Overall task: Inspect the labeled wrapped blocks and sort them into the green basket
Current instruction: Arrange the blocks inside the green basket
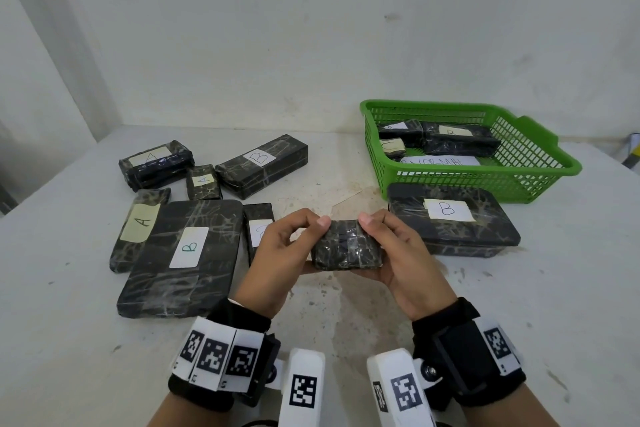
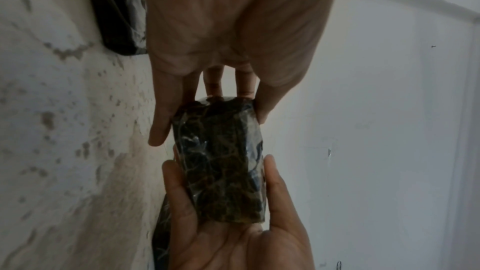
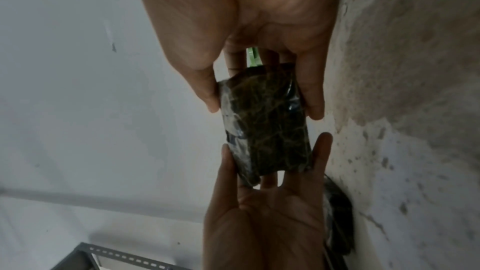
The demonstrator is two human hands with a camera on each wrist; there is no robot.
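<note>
- Wrapped block (image 1: 346,248), small and dark, is held above the tabletop's (image 1: 346,315) near middle; no label shows on its visible faces.
- Left hand (image 1: 277,253) and right hand (image 1: 398,253) each pinch one end, thumbs on top.
- Risk: its glossy wrap could slip while being turned.
- Green basket (image 1: 540,177) sits at the far right; the large B block (image 1: 453,218) lies in front of it, in the way.

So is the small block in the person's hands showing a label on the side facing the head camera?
No: the small block, held at its ends by the left hand and right hand, shows only dark wrap and clear tape there.
</note>
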